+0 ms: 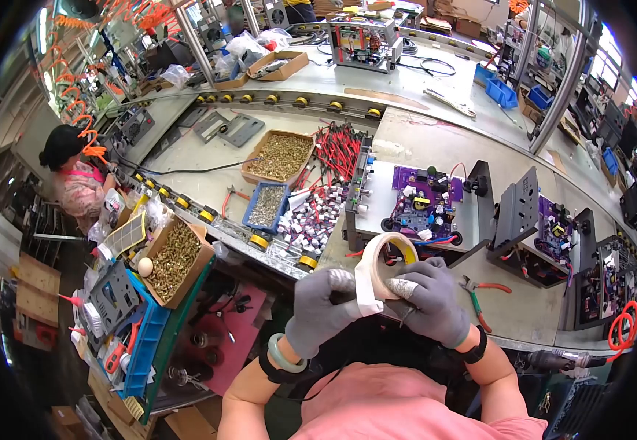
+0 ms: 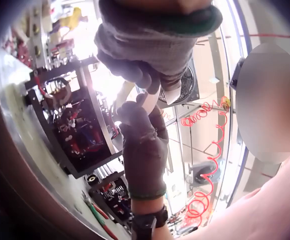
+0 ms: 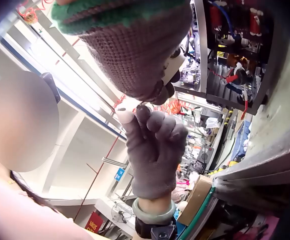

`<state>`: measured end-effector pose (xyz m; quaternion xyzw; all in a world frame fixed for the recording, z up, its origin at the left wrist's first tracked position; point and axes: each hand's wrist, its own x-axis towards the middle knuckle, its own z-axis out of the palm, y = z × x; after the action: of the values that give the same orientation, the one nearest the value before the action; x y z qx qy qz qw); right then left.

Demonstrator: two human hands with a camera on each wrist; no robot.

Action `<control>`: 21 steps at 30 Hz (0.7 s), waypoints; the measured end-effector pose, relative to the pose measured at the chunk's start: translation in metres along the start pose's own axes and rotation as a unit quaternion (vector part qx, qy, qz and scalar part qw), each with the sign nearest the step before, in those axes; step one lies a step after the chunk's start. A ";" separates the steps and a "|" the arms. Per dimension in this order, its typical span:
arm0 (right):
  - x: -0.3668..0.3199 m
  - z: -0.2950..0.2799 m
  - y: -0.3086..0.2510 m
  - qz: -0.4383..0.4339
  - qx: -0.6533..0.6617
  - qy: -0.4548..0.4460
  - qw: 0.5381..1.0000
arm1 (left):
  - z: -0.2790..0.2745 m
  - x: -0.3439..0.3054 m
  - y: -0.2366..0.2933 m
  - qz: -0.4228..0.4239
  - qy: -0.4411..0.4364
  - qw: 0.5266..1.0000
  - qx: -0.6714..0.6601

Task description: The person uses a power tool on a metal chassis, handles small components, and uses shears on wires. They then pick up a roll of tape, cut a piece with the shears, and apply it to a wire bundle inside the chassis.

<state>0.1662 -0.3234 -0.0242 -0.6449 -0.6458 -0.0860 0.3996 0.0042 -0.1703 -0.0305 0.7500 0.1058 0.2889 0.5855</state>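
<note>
Both hands wear grey gloves and meet over the bench's front edge around a roll of tape (image 1: pixel 387 240), off-white with a yellow inner ring. My right hand (image 1: pixel 433 302) grips the roll from its right side, whitish thumb tip at the ring. On the other side my left hand (image 1: pixel 320 312) pinches a white strip of the tape (image 1: pixel 367 290), its fingers curled in. In the right wrist view, white tape shows at the left hand's (image 3: pixel 155 150) thumb tip. The left wrist view has the roll partly hidden between the left hand (image 2: pixel 145 55) and right hand (image 2: pixel 145 155).
Behind the hands stands an opened unit with a purple circuit board (image 1: pixel 427 198); more units line the right. Pliers (image 1: pixel 477 301) lie right of my hand. Left are a box of brass parts (image 1: pixel 280 155), a blue bin (image 1: pixel 266 205) and white connectors (image 1: pixel 315 220). Another person (image 1: pixel 80 176) sits far left.
</note>
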 end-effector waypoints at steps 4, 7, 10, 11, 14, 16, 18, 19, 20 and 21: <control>-0.008 -0.004 0.002 -0.014 0.011 -0.055 0.998 | 0.001 0.000 -0.002 0.090 0.164 0.982 0.037; -0.013 -0.013 -0.002 -0.030 0.036 -0.112 0.993 | -0.003 0.005 -0.005 0.091 0.193 0.975 0.056; -0.017 -0.019 -0.007 -0.038 0.052 -0.139 0.988 | -0.002 0.008 0.001 0.096 0.191 0.977 0.005; -0.017 -0.021 -0.009 -0.024 0.075 -0.130 0.988 | -0.001 0.006 0.003 0.023 0.174 0.982 -0.063; -0.016 -0.026 -0.009 0.005 0.139 -0.126 0.982 | 0.003 0.006 0.005 -0.057 0.160 0.975 -0.146; -0.015 -0.031 -0.010 0.023 0.176 -0.130 0.975 | 0.005 0.008 -0.004 -0.060 0.161 0.977 -0.123; -0.010 -0.035 -0.015 0.063 0.250 -0.172 0.951 | 0.005 0.007 -0.017 -0.067 0.156 0.980 -0.105; -0.008 -0.036 -0.015 0.066 0.246 -0.171 0.952 | 0.006 0.006 -0.020 -0.075 0.154 0.982 -0.083; -0.006 -0.035 -0.014 0.076 0.294 -0.184 0.935 | 0.007 0.006 -0.020 -0.076 0.151 0.982 -0.086; -0.003 -0.035 -0.014 0.084 0.340 -0.196 0.916 | 0.009 0.006 -0.018 -0.068 0.138 0.986 -0.067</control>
<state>0.1671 -0.3494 0.0027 -0.5259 -0.6446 0.3011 0.4660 0.0175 -0.1688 -0.0467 0.6535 0.2163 0.3555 0.6323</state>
